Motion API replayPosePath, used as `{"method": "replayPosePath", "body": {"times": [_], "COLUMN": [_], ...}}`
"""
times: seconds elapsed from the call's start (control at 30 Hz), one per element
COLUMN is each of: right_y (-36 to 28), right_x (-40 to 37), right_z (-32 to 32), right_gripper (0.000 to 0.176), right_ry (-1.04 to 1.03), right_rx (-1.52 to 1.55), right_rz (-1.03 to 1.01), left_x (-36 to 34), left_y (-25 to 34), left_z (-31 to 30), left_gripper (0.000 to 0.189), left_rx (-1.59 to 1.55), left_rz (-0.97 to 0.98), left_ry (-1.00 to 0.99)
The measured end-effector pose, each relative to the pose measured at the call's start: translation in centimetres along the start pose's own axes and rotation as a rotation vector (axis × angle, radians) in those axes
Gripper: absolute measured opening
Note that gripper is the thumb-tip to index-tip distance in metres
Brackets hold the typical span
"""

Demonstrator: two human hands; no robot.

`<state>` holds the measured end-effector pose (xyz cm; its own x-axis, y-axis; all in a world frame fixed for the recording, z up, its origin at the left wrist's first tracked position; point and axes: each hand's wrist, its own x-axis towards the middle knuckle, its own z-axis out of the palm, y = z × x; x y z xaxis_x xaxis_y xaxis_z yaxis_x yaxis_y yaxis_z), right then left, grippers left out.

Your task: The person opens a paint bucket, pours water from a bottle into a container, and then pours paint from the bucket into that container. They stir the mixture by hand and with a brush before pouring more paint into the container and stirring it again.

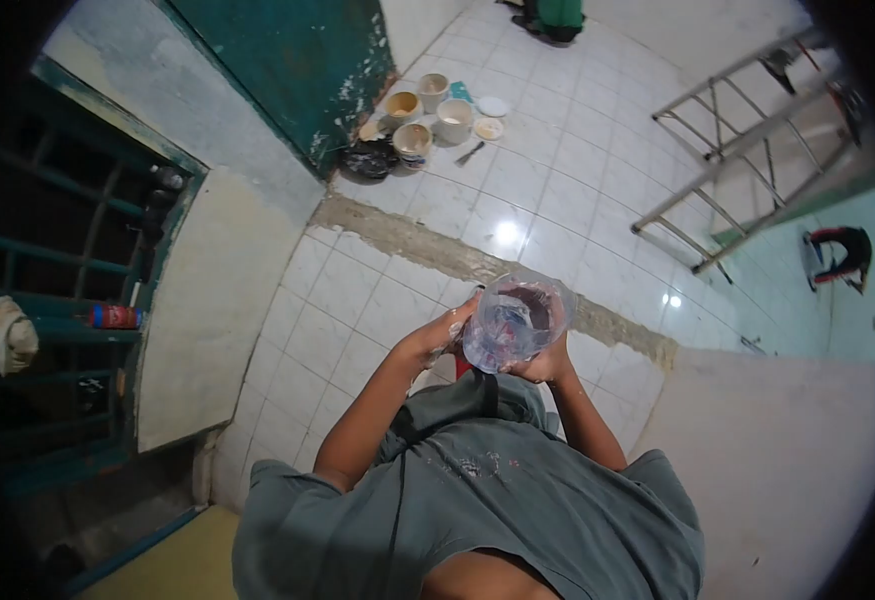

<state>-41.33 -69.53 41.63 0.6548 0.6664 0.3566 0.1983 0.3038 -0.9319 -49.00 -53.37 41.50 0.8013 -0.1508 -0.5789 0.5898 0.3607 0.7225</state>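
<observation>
A clear plastic container [519, 325], smeared with whitish and pinkish residue, is held in front of my body with its opening toward me. My right hand [547, 362] grips its lower right side. Along its left side is my left hand [447, 332], closed against the wall, with the fingers partly hidden behind the plastic. White smears mark the left hand and wrist. Just below the container a bit of something red [462, 362] shows, mostly covered.
Several paint buckets [454, 120] stand by the green door [287, 60], with a brush [470, 153] and a black plastic bag [369, 158] nearby. A metal ladder [747, 150] is at the right. A rough cement strip [407, 243] crosses the tiled floor. A barred window [67, 260] is left.
</observation>
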Motion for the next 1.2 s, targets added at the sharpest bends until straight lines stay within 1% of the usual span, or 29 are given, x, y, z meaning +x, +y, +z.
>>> {"method": "replayPosePath", "body": {"times": [0.03,0.07,0.13,0.17,0.2,0.27,0.3,0.33,0.37,0.43,0.47,0.5,0.57,0.6,0.63,0.73,0.77,0.83,0.87,0.9,0.93,0.97,1.0,1.03,1.1,1.13,1.17,1.2], "right_y": [0.8,1.2,1.8,2.1,2.4,2.9,3.3,4.0,5.2,7.6,8.5,9.0,9.9,10.6,11.0,12.9,13.8,15.7,16.6,17.7,19.0,20.5,22.2,24.6,30.8,34.0,37.5,41.2], "right_x": [1.8,3.7,8.4,11.1,13.3,17.0,19.0,20.9,22.5,24.8,25.7,26.7,29.0,29.9,30.8,33.0,33.3,34.9,35.8,36.8,37.9,38.9,39.7,41.0,42.4,43.3,44.7,45.5], "right_z": [-0.8,-1.7,-3.9,-4.8,-5.6,-6.8,-7.5,-8.0,-8.6,-9.4,-9.2,-9.8,-10.8,-10.3,-10.5,-10.9,-11.0,-11.1,-11.0,-11.0,-11.0,-10.8,-10.5,-10.0,-9.2,-9.6,-9.7,-9.4], "right_gripper": [0.091,0.091,0.087,0.087,0.086,0.085,0.085,0.085,0.085,0.083,0.080,0.080,0.089,0.078,0.078,0.077,0.076,0.076,0.075,0.074,0.075,0.075,0.076,0.078,0.080,0.082,0.082,0.083], "right_ry": [0.015,0.002,-0.055,-0.068,-0.082,-0.120,-0.172,-0.218,-0.226,-0.211,-0.120,-0.122,-0.236,-0.084,-0.098,-0.066,-0.045,-0.014,0.017,0.049,0.069,0.080,0.117,0.159,0.215,0.242,0.223,0.223], "right_rx": [0.055,0.083,0.007,0.020,0.035,0.063,0.014,-0.037,-0.029,-0.129,-0.111,-0.116,-0.354,-0.356,-0.359,-0.380,-0.442,-0.518,-0.579,-0.640,-0.663,-0.676,-0.687,-0.695,-0.679,-0.653,-0.653,-0.653], "right_rz": [0.030,0.052,0.082,0.079,0.060,0.057,0.030,-0.003,-0.005,-0.141,-0.148,-0.138,-0.199,-0.224,-0.223,-0.140,-0.104,-0.066,-0.010,0.048,0.091,0.100,0.166,0.225,0.258,0.292,0.314,0.328], "left_x": [1.5,3.1,4.6,5.4,6.3,7.8,8.7,9.4,10.2,11.4,11.8,12.2,12.7,12.9,13.0,13.7,14.1,16.0,17.4,19.6,22.0,23.8,26.0,28.9,34.9,38.1,41.1,44.0], "left_y": [1.1,2.6,6.3,8.5,9.8,10.7,11.0,11.3,11.8,12.5,13.2,13.7,15.1,15.8,16.5,18.2,18.5,19.8,20.4,20.4,20.0,20.8,21.2,21.8,21.9,21.3,21.2,20.8], "left_z": [-0.8,-1.7,-2.3,-2.7,-3.1,-4.2,-4.9,-5.2,-5.9,-7.2,-8.0,-8.8,-10.5,-11.5,-12.7,-17.0,-18.6,-22.5,-24.7,-27.1,-29.8,-32.0,-33.7,-35.3,-38.8,-40.0,-41.3,-42.3], "left_gripper": [0.067,0.067,0.066,0.065,0.062,0.059,0.056,0.052,0.052,0.050,0.051,0.051,0.052,0.051,0.051,0.052,0.052,0.055,0.050,0.050,0.047,0.043,0.040,0.040,0.041,0.044,0.048,0.053], "left_rx": [-0.008,0.012,0.012,0.030,-0.008,-0.102,-0.176,-0.297,-0.300,-0.403,-0.410,-0.419,-0.344,-0.283,-0.295,-0.310,-0.311,-0.343,-0.372,-0.366,-0.335,-0.304,-0.249,-0.214,-0.284,-0.285,-0.283,-0.237], "left_rz": [0.003,-0.052,-0.047,-0.024,-0.056,-0.023,0.016,0.086,0.089,0.117,0.135,0.130,0.101,0.073,0.080,0.048,0.039,-0.008,-0.051,-0.051,-0.047,-0.044,-0.004,-0.040,-0.007,0.014,0.031,0.067], "left_ry": [0.027,0.043,0.079,0.092,0.130,0.178,0.206,0.189,0.199,0.041,0.009,0.004,0.138,0.197,0.198,0.326,0.323,0.407,0.427,0.410,0.386,0.363,0.344,0.366,0.328,0.325,0.325,0.362]}}
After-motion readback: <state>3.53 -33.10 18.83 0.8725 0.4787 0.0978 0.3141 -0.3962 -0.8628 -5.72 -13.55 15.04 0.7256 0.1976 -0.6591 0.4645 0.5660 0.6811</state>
